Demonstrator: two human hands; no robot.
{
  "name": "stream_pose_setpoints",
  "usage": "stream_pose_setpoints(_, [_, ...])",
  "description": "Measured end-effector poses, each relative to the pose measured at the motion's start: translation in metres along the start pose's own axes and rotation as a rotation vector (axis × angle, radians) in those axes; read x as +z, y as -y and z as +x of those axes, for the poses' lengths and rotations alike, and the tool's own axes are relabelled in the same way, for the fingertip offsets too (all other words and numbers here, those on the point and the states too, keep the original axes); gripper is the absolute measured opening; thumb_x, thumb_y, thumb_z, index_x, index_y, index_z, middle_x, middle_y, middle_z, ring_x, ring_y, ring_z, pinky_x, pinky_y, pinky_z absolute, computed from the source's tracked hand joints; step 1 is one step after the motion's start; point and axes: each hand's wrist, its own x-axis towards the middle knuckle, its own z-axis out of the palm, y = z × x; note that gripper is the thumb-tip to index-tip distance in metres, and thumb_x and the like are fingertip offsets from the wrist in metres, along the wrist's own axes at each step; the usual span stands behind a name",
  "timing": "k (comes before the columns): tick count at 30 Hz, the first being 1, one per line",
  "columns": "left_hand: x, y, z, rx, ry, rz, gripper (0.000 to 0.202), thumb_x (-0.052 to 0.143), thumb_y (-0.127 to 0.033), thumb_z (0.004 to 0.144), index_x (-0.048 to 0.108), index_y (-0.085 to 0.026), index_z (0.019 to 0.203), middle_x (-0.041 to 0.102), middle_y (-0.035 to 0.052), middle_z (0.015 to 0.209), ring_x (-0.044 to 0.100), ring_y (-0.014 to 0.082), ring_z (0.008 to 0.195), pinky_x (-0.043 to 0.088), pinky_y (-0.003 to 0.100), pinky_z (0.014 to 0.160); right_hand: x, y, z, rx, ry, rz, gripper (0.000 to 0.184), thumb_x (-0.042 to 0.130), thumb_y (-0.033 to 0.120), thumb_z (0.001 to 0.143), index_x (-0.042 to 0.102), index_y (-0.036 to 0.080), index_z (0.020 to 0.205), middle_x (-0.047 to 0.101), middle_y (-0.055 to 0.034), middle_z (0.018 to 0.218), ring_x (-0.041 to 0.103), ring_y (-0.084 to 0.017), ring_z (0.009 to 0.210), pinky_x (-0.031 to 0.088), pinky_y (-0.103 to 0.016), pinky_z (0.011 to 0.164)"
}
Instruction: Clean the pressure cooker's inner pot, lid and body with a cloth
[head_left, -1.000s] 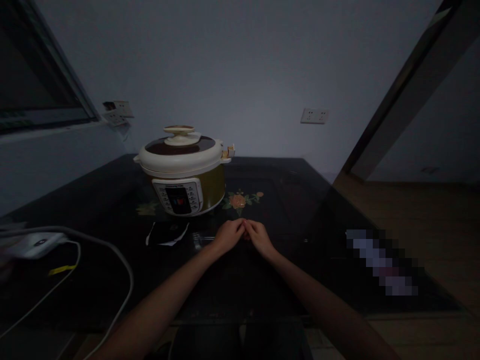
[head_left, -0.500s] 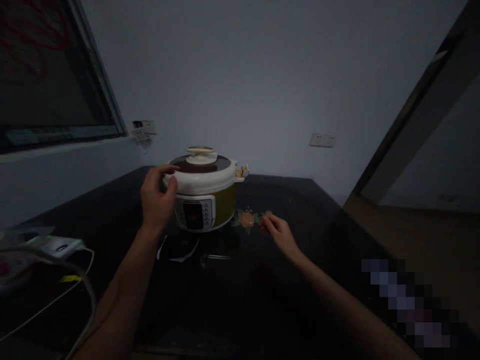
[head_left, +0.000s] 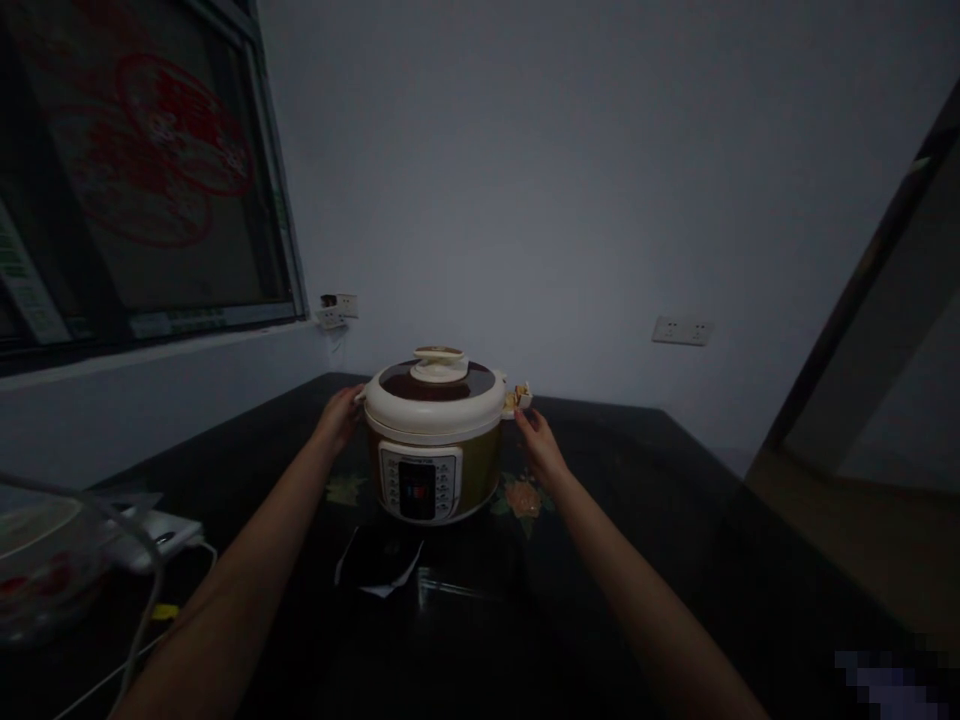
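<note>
An electric pressure cooker (head_left: 442,410), with a white rim, a dark lid top, a knob handle and olive-green sides, stands upright on the dark table (head_left: 480,650). Its control panel (head_left: 420,485) faces me. My left hand (head_left: 341,415) is closed at the side handle on the cooker's left, with the fingertips partly hidden behind it. On the opposite side, my right hand (head_left: 538,440) has its fingers round the underside of the right side handle (head_left: 517,400). The lid is on the cooker.
A dark flat item with white edges (head_left: 379,560) lies in front of the cooker. At the left are a clear bowl-like container (head_left: 45,570), a white device (head_left: 161,535) and cables. Wall sockets (head_left: 681,330) and a window (head_left: 172,170) are beyond the table.
My left hand has gone from the cooker's front left rim to its left handle. My right hand has risen from above the table's flower print to the right handle. The view has shifted.
</note>
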Motion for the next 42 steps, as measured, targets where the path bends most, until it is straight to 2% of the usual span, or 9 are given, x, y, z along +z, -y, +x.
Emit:
stream_pose_setpoints(3, [0.000, 0.011, 0.001, -0.103, 0.071, -0.025, 0.030, 0.059, -0.033, 0.092, 0.059, -0.015, 0.116, 0.063, 0.0082, 0.112, 0.064, 0.0189, 0.092, 0.056, 0.038, 0.077, 0.014, -0.010, 0.006, -0.014, 0.056, 0.051, 0.069, 0.063, 0.066, 0.070, 0.056, 0.019, 0.121, 0.063, -0.0166, 0.128, 0.059, -0.027, 0.118, 0.049, -0.039, 0.093])
stream_pose_setpoints(6, [0.000, 0.016, 0.004, -0.143, 0.100, -0.057, 0.030, 0.058, -0.034, 0.093, 0.059, -0.015, 0.115, 0.063, 0.0077, 0.110, 0.064, 0.0181, 0.090, 0.056, 0.037, 0.076, 0.020, -0.013, 0.018, -0.031, 0.090, 0.069, 0.070, 0.063, 0.067, 0.071, 0.057, 0.019, 0.122, 0.062, -0.0149, 0.131, 0.058, -0.025, 0.121, 0.045, -0.037, 0.099])
stream_pose_setpoints(10, [0.000, 0.019, 0.009, -0.135, 0.130, -0.090, 0.026, 0.059, -0.034, 0.093, 0.062, -0.014, 0.108, 0.066, 0.0058, 0.101, 0.065, 0.0157, 0.082, 0.056, 0.034, 0.072, 0.022, -0.017, 0.029, -0.047, 0.110, 0.072, 0.066, 0.061, 0.068, 0.073, 0.060, 0.021, 0.120, 0.063, -0.0117, 0.130, 0.057, -0.024, 0.123, 0.043, -0.036, 0.101])
stream_pose_setpoints(14, [0.003, 0.022, 0.011, -0.114, 0.158, -0.116, 0.024, 0.058, -0.034, 0.093, 0.063, -0.013, 0.104, 0.067, 0.0053, 0.098, 0.065, 0.0154, 0.081, 0.056, 0.034, 0.073, 0.024, -0.020, 0.026, -0.055, 0.120, 0.088, 0.062, 0.058, 0.068, 0.076, 0.064, 0.019, 0.114, 0.066, -0.0118, 0.126, 0.060, -0.026, 0.120, 0.045, -0.038, 0.099])
stream_pose_setpoints(22, [0.013, 0.025, 0.006, -0.055, 0.109, -0.153, 0.022, 0.060, -0.034, 0.091, 0.065, -0.013, 0.093, 0.068, 0.0033, 0.088, 0.065, 0.0142, 0.075, 0.053, 0.033, 0.072, 0.031, -0.022, 0.015, -0.108, 0.078, 0.133, 0.064, 0.063, 0.063, 0.075, 0.062, 0.015, 0.118, 0.066, -0.0138, 0.125, 0.060, -0.028, 0.118, 0.046, -0.039, 0.099])
stream_pose_setpoints(30, [0.016, 0.026, -0.002, 0.030, 0.058, -0.188, 0.026, 0.074, -0.038, 0.063, 0.067, -0.015, 0.076, 0.067, -0.0011, 0.066, 0.060, 0.0151, 0.063, 0.046, 0.024, 0.060, 0.035, -0.020, 0.014, -0.140, 0.108, 0.206, 0.059, 0.062, 0.062, 0.076, 0.062, 0.018, 0.116, 0.067, -0.0120, 0.124, 0.060, -0.026, 0.118, 0.045, -0.040, 0.101])
stream_pose_setpoints(36, [0.027, 0.020, -0.019, 0.047, 0.110, -0.202, 0.026, 0.072, -0.036, 0.063, 0.068, -0.015, 0.079, 0.069, 0.0004, 0.070, 0.063, 0.0175, 0.069, 0.048, 0.024, 0.063, 0.017, -0.008, 0.009, -0.149, 0.108, 0.242, 0.060, 0.061, 0.063, 0.076, 0.060, 0.020, 0.117, 0.064, -0.0111, 0.129, 0.059, -0.026, 0.120, 0.045, -0.040, 0.103])
stream_pose_setpoints(42, [0.051, 0.014, -0.061, 0.036, 0.183, -0.266, 0.027, 0.069, -0.035, 0.068, 0.069, -0.016, 0.087, 0.074, 0.0023, 0.084, 0.067, 0.0202, 0.084, 0.052, 0.026, 0.074, -0.031, 0.023, -0.001, -0.163, 0.115, 0.243, 0.059, 0.067, 0.060, 0.073, 0.062, 0.020, 0.115, 0.064, -0.0106, 0.129, 0.057, -0.026, 0.122, 0.042, -0.041, 0.107])
